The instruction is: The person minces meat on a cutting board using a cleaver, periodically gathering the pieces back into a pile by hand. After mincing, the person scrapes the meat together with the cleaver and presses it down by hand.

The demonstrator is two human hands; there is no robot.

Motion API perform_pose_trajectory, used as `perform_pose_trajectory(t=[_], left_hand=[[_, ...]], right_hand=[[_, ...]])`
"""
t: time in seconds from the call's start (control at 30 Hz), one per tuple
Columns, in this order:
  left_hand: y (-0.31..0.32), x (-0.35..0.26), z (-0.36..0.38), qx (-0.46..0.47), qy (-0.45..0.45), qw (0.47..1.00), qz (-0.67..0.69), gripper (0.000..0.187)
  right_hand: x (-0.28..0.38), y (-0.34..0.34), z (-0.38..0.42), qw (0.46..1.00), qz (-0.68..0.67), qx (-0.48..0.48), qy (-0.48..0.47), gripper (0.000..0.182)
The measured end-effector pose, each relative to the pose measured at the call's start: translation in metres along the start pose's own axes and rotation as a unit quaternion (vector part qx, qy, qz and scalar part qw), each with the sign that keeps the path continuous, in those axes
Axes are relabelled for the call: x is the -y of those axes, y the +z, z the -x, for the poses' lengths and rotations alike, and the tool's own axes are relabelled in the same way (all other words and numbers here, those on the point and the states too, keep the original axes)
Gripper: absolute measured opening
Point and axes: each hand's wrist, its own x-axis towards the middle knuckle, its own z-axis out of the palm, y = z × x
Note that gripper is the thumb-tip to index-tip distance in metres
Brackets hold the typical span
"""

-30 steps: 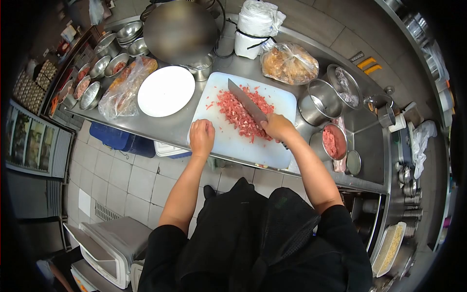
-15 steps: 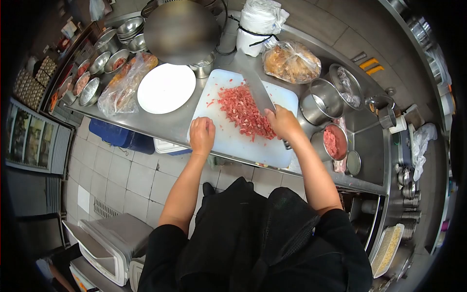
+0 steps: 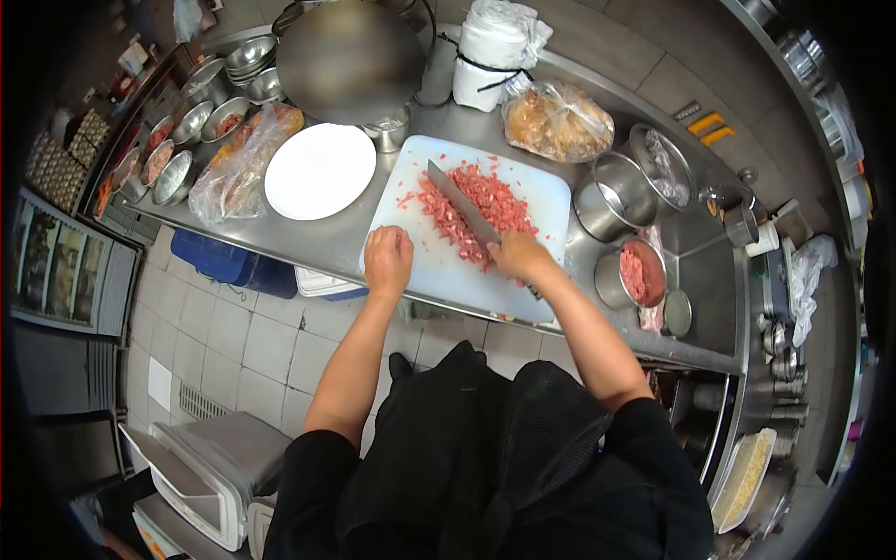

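My right hand (image 3: pixel 521 257) grips the handle of a large kitchen knife (image 3: pixel 462 203). Its blade lies across a heap of chopped red meat (image 3: pixel 499 201), pointing up and to the left. The meat is spread over the middle of a white cutting board (image 3: pixel 429 280), with small bits scattered around it. My left hand (image 3: pixel 388 259) rests at the board's left edge, fingers curled in; whether anything is inside them is hidden.
A white oval plate (image 3: pixel 320 173) lies left of the board, beside a plastic bag of food (image 3: pixel 238 173). To the right stand a steel pot (image 3: pixel 597 219) and a bowl of minced meat (image 3: pixel 635 275). Behind are a bagged brown food (image 3: pixel 558 121) and a white wrapped bundle (image 3: pixel 495 56).
The knife has swung from the right side of the meat to the left, onto the heap. My right hand has shifted slightly left and down; my left hand stays put.
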Motion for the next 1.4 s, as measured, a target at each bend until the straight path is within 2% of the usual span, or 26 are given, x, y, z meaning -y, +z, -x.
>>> perform_pose_trajectory(t=[0.13, 0.2, 0.27, 0.33, 0.47, 0.53, 0.57, 0.73, 0.83, 0.87, 0.93, 1.07, 1.2, 1.27, 1.33, 1.4], left_hand=[[-0.001, -0.004, 0.001, 0.008, -0.019, 1.0, 0.012, 0.007], [-0.003, -0.004, -0.001, 0.008, -0.02, 1.0, 0.011, 0.007], [-0.001, -0.003, 0.001, 0.01, -0.016, 1.0, 0.018, 0.008], [0.0, -0.003, -0.002, 0.008, -0.015, 1.0, 0.018, 0.008], [-0.003, -0.005, 0.001, 0.014, -0.024, 1.0, 0.014, 0.008], [-0.002, -0.002, 0.002, 0.014, -0.028, 0.999, 0.01, 0.007], [0.0, -0.003, 0.001, 0.016, -0.027, 0.999, 0.01, 0.007], [-0.002, -0.004, -0.001, 0.024, -0.012, 1.0, 0.006, 0.007], [-0.003, -0.005, 0.001, 0.021, -0.022, 1.0, 0.007, 0.007], [-0.004, -0.007, -0.001, 0.021, -0.025, 0.999, 0.011, 0.007], [-0.002, -0.005, -0.004, 0.014, -0.012, 1.0, 0.008, 0.007], [-0.001, -0.003, 0.001, 0.023, -0.02, 1.0, 0.002, 0.007], [-0.001, -0.003, 0.001, 0.022, -0.028, 0.999, 0.009, 0.007], [0.0, -0.001, 0.0, 0.021, -0.013, 1.0, -0.003, 0.008], [-0.004, -0.001, 0.001, 0.021, -0.021, 1.0, 0.005, 0.007], [-0.002, -0.005, 0.001, 0.02, -0.032, 0.999, 0.019, 0.007]], right_hand=[[0.028, -0.039, 0.037, 0.999, -0.037, -0.023, -0.021, 0.043], [0.03, -0.026, 0.031, 0.996, -0.06, -0.049, -0.032, 0.042], [0.013, 0.011, 0.01, 0.998, 0.037, 0.044, 0.002, 0.042], [0.019, -0.01, 0.015, 0.998, -0.003, 0.054, 0.013, 0.042], [0.02, -0.028, 0.03, 0.999, 0.004, -0.003, -0.034, 0.043], [0.013, -0.015, 0.022, 0.995, -0.083, -0.048, -0.004, 0.041], [0.004, 0.001, 0.008, 0.999, -0.015, 0.027, 0.026, 0.041], [0.016, -0.034, 0.027, 1.0, 0.018, 0.018, -0.005, 0.04], [0.015, -0.027, 0.031, 0.993, -0.102, -0.047, -0.02, 0.042], [0.003, -0.009, 0.017, 0.993, -0.102, -0.049, -0.02, 0.042], [-0.005, 0.005, -0.001, 1.0, 0.011, 0.013, -0.001, 0.042], [0.027, -0.034, 0.035, 1.0, -0.013, -0.016, -0.007, 0.041], [0.019, -0.005, 0.024, 0.999, -0.032, -0.021, -0.03, 0.042], [0.015, 0.001, 0.015, 0.999, -0.003, 0.037, -0.01, 0.043], [0.023, -0.018, 0.023, 0.999, 0.008, 0.04, -0.023, 0.045], [0.029, -0.037, 0.034, 0.999, -0.022, -0.024, -0.023, 0.046]])
